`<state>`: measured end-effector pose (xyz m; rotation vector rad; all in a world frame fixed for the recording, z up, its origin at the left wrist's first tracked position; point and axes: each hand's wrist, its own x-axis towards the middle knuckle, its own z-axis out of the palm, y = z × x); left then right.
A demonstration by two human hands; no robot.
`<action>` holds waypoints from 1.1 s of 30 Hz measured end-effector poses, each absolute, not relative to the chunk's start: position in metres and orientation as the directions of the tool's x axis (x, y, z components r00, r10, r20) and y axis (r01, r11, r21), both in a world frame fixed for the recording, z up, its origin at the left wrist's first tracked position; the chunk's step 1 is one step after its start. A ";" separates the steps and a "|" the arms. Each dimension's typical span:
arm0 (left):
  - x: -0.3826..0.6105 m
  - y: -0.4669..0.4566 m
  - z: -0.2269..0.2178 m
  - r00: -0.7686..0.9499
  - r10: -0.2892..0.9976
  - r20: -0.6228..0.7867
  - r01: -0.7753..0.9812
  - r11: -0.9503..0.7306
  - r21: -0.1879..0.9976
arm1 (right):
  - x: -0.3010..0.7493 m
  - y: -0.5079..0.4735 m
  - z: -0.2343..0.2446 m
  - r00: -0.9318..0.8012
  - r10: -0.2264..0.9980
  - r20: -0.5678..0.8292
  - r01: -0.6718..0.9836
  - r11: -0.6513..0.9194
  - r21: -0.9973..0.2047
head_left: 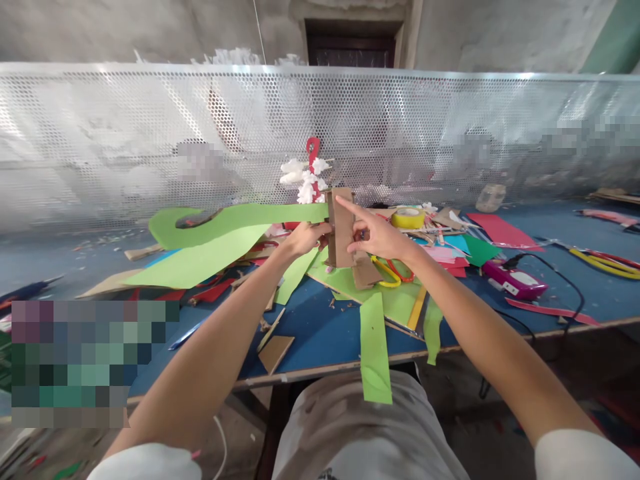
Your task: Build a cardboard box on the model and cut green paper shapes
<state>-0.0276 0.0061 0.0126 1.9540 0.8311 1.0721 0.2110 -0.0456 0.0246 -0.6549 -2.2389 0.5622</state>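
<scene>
Between my two hands stands a brown cardboard piece (343, 230), upright like a small box with folded edges. My left hand (309, 238) grips its left edge, the fingertips partly hidden behind it. On the right side my right hand (383, 233) pinches the cardboard with thumb and curled fingers, its index finger stretched along the top. A long green paper strip (250, 217), curled at its far left end, reaches to the left edge of the cardboard. Beneath it lies a larger green paper sheet (200, 262). Yellow-handled scissors (386, 275) lie just below my right hand.
A perforated metal panel (425, 133) borders the blue table (320, 340) at the back. Yellow tape (407, 218), a purple device with a cable (515, 279), red paper (503, 230) and pliers (595, 259) lie rightward. A green strip (376, 353) overhangs the front edge.
</scene>
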 end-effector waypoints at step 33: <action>-0.023 0.001 0.013 0.456 0.779 0.430 0.177 -0.553 0.814 | 0.213 -0.040 0.021 -0.569 0.628 0.530 0.339 0.767 -0.545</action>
